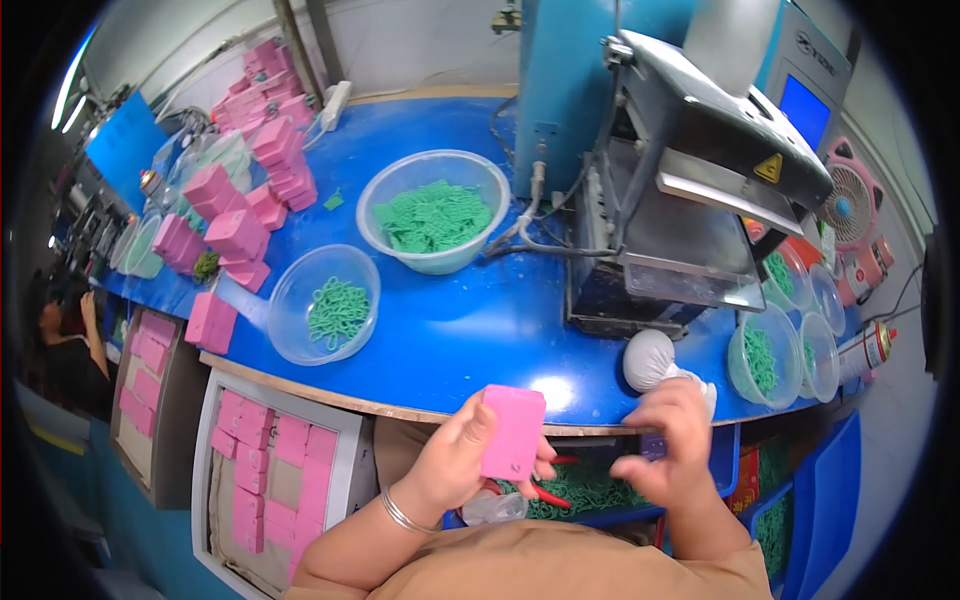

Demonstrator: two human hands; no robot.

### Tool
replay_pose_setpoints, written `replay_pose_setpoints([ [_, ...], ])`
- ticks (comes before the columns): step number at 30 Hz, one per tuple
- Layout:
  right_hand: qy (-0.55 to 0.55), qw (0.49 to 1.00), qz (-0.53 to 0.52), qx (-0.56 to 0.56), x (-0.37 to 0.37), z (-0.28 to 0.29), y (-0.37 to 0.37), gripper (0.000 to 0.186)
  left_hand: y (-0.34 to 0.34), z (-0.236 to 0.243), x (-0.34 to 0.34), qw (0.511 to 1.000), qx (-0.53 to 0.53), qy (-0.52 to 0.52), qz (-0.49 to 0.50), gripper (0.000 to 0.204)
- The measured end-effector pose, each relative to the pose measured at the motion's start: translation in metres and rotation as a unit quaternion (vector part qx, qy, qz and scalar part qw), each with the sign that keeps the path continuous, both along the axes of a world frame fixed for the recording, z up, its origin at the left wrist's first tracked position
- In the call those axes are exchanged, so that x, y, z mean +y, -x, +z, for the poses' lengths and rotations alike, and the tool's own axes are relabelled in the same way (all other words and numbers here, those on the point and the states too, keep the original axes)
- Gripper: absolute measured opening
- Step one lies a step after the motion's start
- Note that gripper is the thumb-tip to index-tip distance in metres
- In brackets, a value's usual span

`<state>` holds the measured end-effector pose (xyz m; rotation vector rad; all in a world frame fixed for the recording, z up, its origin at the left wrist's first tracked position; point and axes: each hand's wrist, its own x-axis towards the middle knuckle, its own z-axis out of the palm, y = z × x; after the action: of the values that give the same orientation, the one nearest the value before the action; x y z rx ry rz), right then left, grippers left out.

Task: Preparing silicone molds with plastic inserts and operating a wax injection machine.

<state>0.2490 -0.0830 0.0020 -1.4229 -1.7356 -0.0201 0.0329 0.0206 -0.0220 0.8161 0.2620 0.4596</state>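
Observation:
My left hand (463, 458) grips a pink rectangular block (514, 432), held upright over the table's front edge with its broad side showing. To its right is my right hand (672, 440), open, thumb and fingers curved apart with nothing visible between them. Just behind that hand lies a white cloth pouch (650, 360), round and tied at a narrow neck; whether the fingers touch the neck I cannot tell.
A large tub (433, 260) of green pieces and a smaller bowl (322, 308) of green loops stand on the blue table (440, 350). Pink blocks (238, 232) are stacked at the left. A press machine (690, 190) rises at the right, beside bowls (768, 355) and a spray can (868, 347).

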Motion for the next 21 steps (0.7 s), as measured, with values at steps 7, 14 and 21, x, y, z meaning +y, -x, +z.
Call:
replay_pose_setpoints([
  [7, 0.038, 0.97, 0.223, 0.083, 0.033, 0.008, 0.031, 0.036, -0.005, 0.013, -0.028, 0.894, 0.071, -0.431, 0.103, 0.032],
  [14, -0.021, 0.971, 0.232, 0.06, 0.035, 0.002, 0.035, 0.029, 0.006, 0.017, -0.011, 0.881, 0.065, -0.446, 0.143, 0.024],
  [21, 0.046, 0.967, 0.112, 0.223, 0.02, -0.015, 0.045, 0.024, -0.003, 0.033, -0.023, 0.682, 0.218, -0.691, 0.102, 0.065],
])
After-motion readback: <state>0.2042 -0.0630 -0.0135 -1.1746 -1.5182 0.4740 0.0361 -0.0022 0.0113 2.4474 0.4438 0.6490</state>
